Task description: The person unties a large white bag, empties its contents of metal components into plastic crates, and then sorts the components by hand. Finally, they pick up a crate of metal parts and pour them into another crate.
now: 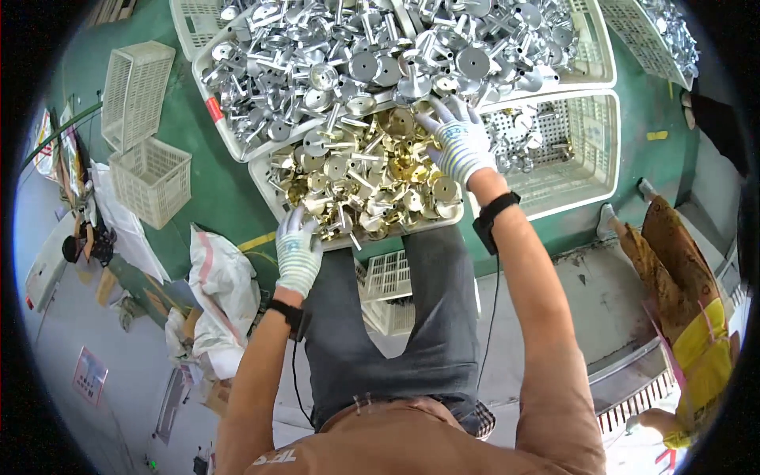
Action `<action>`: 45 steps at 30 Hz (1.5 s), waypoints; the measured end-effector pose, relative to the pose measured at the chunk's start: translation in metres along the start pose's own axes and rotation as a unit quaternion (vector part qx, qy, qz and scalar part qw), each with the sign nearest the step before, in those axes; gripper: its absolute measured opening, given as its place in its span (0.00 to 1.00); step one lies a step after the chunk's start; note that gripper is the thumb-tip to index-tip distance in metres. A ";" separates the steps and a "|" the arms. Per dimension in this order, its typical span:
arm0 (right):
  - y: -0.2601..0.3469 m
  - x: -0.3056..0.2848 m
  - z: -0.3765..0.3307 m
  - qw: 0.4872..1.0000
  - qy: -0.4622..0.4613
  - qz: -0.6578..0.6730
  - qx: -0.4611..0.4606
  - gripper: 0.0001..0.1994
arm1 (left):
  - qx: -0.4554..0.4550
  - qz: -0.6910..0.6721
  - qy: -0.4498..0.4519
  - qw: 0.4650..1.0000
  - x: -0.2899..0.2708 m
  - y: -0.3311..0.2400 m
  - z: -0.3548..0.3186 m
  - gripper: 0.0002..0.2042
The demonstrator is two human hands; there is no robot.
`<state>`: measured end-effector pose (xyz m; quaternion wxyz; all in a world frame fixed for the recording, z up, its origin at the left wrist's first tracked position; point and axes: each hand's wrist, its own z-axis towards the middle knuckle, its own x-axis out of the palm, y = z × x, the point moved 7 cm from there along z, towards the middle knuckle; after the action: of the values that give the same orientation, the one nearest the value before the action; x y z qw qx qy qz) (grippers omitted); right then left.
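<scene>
A white plastic basket (265, 184) full of gold-coloured metal parts (360, 182), discs on stems, rests on my knees. My left hand (298, 252), in a striped white glove, grips the basket's near left edge. My right hand (457, 141), gloved the same way, reaches across to the far right of the gold pile, fingers spread down on the parts. Whether it holds one I cannot tell. Behind it sits a larger white basket (207, 101) heaped with silver parts (380, 55) of the same shape.
A nearly empty white basket (582, 170) holds a few silver parts at the right. Two empty baskets (146, 134) stand on the green floor at left, beside a white sack (218, 289). Another person (677, 277) in yellow and brown sits at right.
</scene>
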<state>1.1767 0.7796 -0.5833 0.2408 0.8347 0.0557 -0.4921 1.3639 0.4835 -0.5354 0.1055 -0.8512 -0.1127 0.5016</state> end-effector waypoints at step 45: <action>-0.053 0.055 0.006 0.879 -0.189 0.314 0.305 0.23 | -0.145 -0.113 0.060 0.981 0.035 0.074 -0.186 0.13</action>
<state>1.1823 0.8151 -0.6508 0.1217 0.7314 -0.4090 -0.5319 1.5503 0.4108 -0.4982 0.0433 -0.8678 -0.2729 0.4129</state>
